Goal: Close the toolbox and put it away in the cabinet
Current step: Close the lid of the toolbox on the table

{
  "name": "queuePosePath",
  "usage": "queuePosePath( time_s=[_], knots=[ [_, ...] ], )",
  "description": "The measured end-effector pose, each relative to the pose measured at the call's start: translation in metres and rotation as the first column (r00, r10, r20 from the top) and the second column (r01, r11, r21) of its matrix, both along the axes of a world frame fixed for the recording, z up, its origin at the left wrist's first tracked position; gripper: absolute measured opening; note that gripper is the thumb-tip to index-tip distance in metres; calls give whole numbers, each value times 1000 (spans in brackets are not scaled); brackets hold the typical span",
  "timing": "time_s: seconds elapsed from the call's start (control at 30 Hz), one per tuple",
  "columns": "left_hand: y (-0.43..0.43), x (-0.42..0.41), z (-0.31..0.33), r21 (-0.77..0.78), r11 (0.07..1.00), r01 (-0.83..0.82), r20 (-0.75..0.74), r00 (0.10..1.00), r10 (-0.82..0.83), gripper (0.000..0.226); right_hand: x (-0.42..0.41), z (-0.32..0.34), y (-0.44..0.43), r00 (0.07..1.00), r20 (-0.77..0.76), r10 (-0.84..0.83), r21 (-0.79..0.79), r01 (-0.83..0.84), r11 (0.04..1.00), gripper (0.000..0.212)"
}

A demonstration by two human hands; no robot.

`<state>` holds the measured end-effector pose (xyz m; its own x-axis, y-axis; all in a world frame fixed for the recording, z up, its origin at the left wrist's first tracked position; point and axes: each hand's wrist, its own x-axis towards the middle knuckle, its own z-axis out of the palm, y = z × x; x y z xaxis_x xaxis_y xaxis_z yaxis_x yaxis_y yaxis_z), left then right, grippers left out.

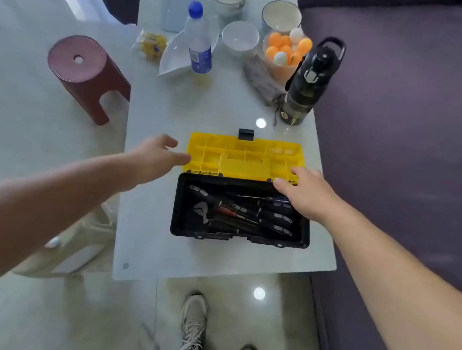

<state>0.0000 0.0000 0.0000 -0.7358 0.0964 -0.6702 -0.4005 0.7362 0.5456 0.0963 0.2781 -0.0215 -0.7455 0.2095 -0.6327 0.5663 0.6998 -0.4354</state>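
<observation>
An open toolbox (239,232) with a black base sits on the pale table (153,223), holding several screwdrivers and other hand tools. Its yellow lid (242,158) lies folded back flat behind the base, with a black latch (246,134) at its far edge. My left hand (155,157) reaches the lid's left edge, fingers apart, fingertips touching or nearly touching it. My right hand (304,190) rests over the lid's right end near the hinge, fingers spread. No cabinet is in view.
Behind the toolbox stand a dark flask (307,86), a water bottle (199,42), several white bowls (240,37), a bowl of ping-pong balls (285,50) and a snack packet (150,45). A red stool (82,68) is left, a purple sofa (419,115) right. My feet (194,322) are below.
</observation>
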Motion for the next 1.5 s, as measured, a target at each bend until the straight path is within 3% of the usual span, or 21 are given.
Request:
queuePosePath(
  time_s=[0.17, 0.23, 0.33, 0.43, 0.6, 0.67, 0.8, 0.87, 0.93, 1.07, 1.17, 1.37, 1.43, 1.5],
  knots=[
    [11, -26, -67, -17, 1000, -3, 92, 996, 4, 57, -28, -68, 13, 994, 25, -103, 107, 100, 989, 75],
    [16, -31, -83, 51, 997, -50, 152, 988, 41, 43, -36, -86, 17, 990, 18, -141, 82, 140, 987, 78],
    [20, -38, -98, 163, 967, -196, 254, 955, 150, 48, -48, -97, 20, 971, -54, -233, 40, 236, 971, 78],
    [19, -42, -99, 233, 926, -298, 297, 928, 224, 37, -55, -95, 25, 910, -127, -395, -49, 392, 919, 80],
    [10, -47, -84, 277, 906, -320, 234, 937, 260, 45, -51, -74, 33, 800, -189, -569, -265, 516, 814, 77],
    [5, -43, -72, 289, 925, -247, 163, 965, 207, 47, -44, -60, 31, 777, -199, -597, -350, 512, 784, 67],
    [-10, -28, -41, 315, 948, -44, 23, 999, 39, 30, -14, -42, 24, 750, -234, -619, -461, 475, 749, 39],
    [-23, -14, -27, 241, 966, 98, 14, 994, -104, 50, 10, -39, 22, 750, -254, -611, -471, 456, 755, 42],
    [-31, 5, -21, 118, 963, 242, 57, 967, -250, 82, 37, -40, 22, 795, -264, -546, -448, 400, 800, 62],
    [-31, 52, -38, -118, 853, 508, -1, 859, -511, 112, 81, -48, 21, 934, -252, -254, -280, 181, 943, 86],
    [-30, 82, -67, -245, 787, 566, -51, 804, -593, 118, 98, -56, 20, 976, -177, -124, -237, 80, 968, 92],
    [-24, 116, -98, -303, 807, 506, -174, 803, -570, 107, 102, -75, 19, 998, -69, -1, -145, -9, 989, 87],
    [-28, 110, -92, -400, 741, 540, -201, 737, -645, 107, 101, -75, 18, 998, -63, 0, -123, -8, 992, 84],
    [-27, 97, -81, -502, 669, 547, -260, 643, -720, 104, 104, -73, 11, 985, -124, -117, -90, 106, 990, 79]
  ],
)
